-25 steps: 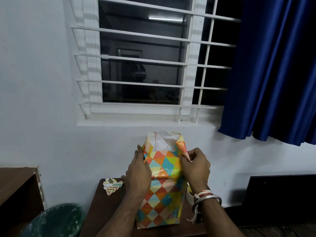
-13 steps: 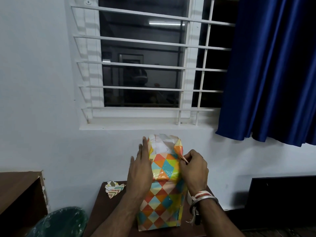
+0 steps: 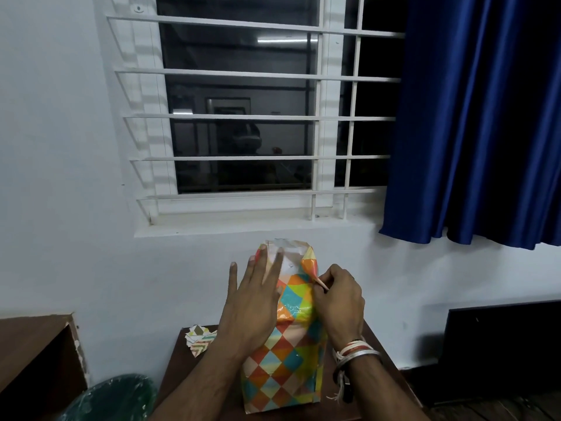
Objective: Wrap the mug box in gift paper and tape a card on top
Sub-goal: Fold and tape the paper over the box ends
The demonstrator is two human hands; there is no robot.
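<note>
Paper (image 3: 273, 387) in glossy orange, teal and yellow diamonds sheathes the tall mug box (image 3: 291, 338), which stands upright on a brown wooden table (image 3: 194, 378), long axis vertical, its white-lined open end pointing up. The left hand (image 3: 252, 311) lies flat, fingers (image 3: 263, 265) straight, against the box's upper left side; the right hand (image 3: 340, 302) pinches a pointed flap (image 3: 312, 267) at its upper right corner.

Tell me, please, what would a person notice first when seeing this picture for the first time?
The eye goes first to the tall box in bright diamond-patterned gift paper, upright on the brown table at bottom centre. The left hand presses flat against its upper left side, while the right hand pinches a folded paper flap at its upper right corner. Behind, a deep blue curtain hangs right of a barred window.
</note>
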